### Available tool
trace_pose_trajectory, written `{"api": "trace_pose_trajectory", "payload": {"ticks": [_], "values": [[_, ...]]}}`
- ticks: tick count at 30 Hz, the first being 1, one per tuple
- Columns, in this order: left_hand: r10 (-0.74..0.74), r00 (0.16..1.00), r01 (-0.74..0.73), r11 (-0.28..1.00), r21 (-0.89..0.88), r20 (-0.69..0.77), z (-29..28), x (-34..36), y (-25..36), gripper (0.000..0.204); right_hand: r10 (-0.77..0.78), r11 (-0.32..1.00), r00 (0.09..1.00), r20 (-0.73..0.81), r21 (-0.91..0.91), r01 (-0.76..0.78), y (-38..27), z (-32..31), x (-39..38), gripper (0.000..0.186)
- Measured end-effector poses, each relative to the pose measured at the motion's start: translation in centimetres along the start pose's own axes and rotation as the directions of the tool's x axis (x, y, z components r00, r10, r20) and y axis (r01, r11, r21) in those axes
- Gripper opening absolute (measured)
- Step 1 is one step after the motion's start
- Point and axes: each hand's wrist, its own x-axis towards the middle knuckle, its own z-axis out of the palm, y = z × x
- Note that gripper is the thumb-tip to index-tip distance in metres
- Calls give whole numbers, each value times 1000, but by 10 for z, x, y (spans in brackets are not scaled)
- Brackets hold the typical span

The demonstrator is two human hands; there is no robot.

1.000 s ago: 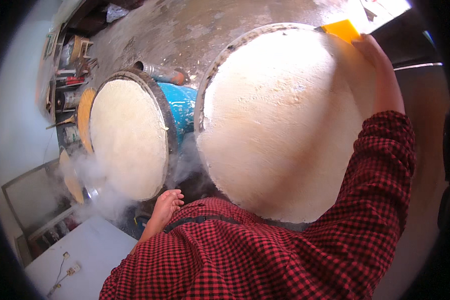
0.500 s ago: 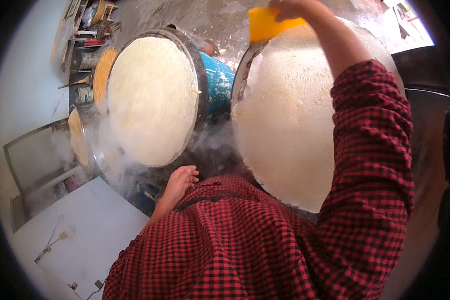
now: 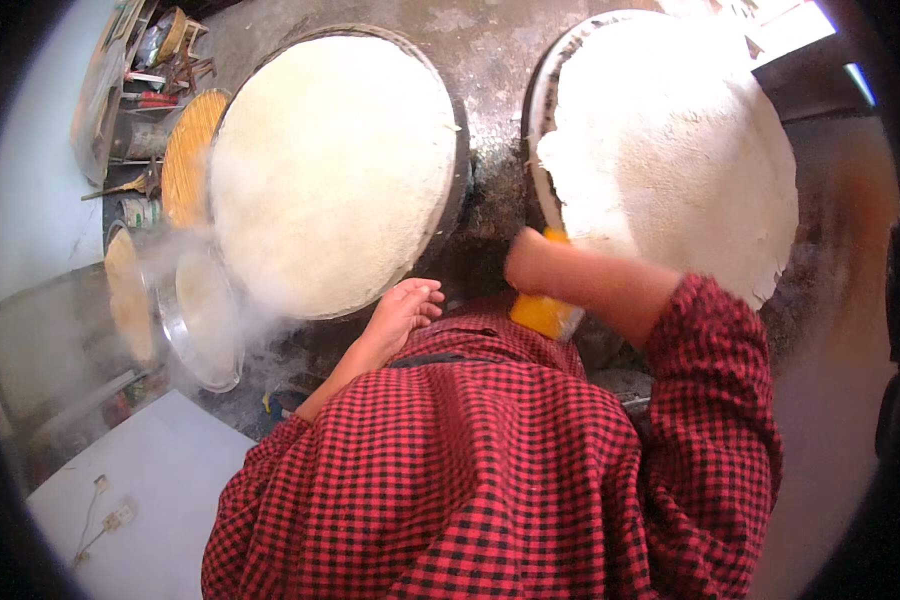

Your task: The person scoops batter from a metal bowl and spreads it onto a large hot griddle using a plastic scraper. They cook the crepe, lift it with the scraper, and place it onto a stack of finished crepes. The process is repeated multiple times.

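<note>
My right hand (image 3: 532,262), smeared by motion, grips a flat yellow scraper (image 3: 544,314) low in front of my body. It is at the near left edge of the right round griddle (image 3: 542,120), whose dark rim shows along the left. A thin pale sheet of batter (image 3: 670,150) covers most of that griddle, with a ragged edge. Near my waist my left hand (image 3: 406,312) hangs with loosely curled fingers and holds nothing. Just beyond it lies the left griddle (image 3: 458,150), covered by another pale round sheet (image 3: 335,170).
Steam drifts over a round metal-rimmed pan (image 3: 205,320) at the left. A woven round tray (image 3: 192,155) and a brush (image 3: 130,186) are farther back. A white board (image 3: 160,480) with cords and sockets is at the lower left.
My right hand has swept the yellow scraper from the griddle's far left edge to its near left side. The view has shifted, and my left hand sits slightly farther right.
</note>
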Motion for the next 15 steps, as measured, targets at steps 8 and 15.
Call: {"api": "trace_pose_trajectory", "payload": {"ticks": [8, 15], "values": [[26, 999, -27, 999, 24, 41, -85, -40, -29, 24, 737, 607, 612, -286, 679, -413, -17, -25, -34, 27], [74, 995, -80, 993, -84, -67, -131, -76, -44, 23, 788, 532, -32, -615, 706, -467, -2, -55, 58, 39]]}}
